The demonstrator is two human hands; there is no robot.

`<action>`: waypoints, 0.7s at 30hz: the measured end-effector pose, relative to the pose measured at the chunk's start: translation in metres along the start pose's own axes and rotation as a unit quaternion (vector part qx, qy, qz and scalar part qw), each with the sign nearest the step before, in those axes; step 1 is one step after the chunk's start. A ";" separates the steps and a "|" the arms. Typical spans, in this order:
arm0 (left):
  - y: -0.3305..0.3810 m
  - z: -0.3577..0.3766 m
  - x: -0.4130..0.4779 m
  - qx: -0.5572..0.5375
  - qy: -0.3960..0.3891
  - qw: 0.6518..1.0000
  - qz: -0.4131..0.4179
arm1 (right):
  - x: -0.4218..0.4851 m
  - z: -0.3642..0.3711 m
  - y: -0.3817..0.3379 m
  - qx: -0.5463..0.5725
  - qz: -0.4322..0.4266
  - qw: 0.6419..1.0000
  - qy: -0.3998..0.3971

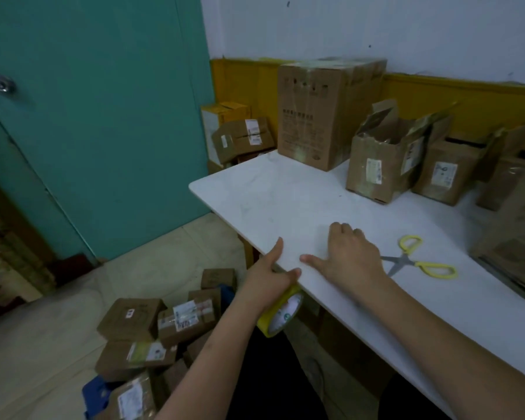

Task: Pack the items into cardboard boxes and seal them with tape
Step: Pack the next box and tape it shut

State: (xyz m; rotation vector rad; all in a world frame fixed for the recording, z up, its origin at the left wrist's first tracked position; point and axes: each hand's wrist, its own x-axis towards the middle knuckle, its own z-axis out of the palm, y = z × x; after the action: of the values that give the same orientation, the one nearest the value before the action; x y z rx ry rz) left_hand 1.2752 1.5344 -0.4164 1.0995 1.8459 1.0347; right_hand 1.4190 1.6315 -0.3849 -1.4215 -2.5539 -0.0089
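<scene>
Evidently the job is partly done: a heap of taped, labelled parcels (152,328) lies on the floor (58,313) beside the table (285,192), and more sit in the far corner. Left to do, by the look of it, are the open boxes (385,159) along the wall side of the table, their flaps up and unsealed; what is inside them cannot be made out. A tall box (325,113) behind them looks taped already.

The left hand (270,274) grips the tape (281,313) at the table's near edge, fingers curled round the roll just below the tabletop, thumb stretched up along the edge. The right hand (349,256) rests on the table with thumb spread, holding nothing. The scissors (419,262) lie just beside it, untouched.
</scene>
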 end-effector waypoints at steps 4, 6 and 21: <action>0.004 0.006 -0.002 0.260 0.141 0.955 0.011 | -0.006 0.013 0.006 0.019 -0.022 0.999 0.014; 0.010 0.011 0.002 0.318 0.182 0.930 0.032 | -0.007 0.019 0.000 0.028 -0.029 0.999 0.022; 0.082 0.046 0.020 0.264 0.212 0.906 0.253 | -0.044 -0.048 0.037 0.157 -0.184 0.946 0.217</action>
State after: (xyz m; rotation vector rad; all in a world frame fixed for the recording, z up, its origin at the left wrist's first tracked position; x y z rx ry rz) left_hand 1.3350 1.5901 -0.3649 1.8692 2.3357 1.1547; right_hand 1.4819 1.6090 -0.3502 -0.7178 -2.2781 0.0222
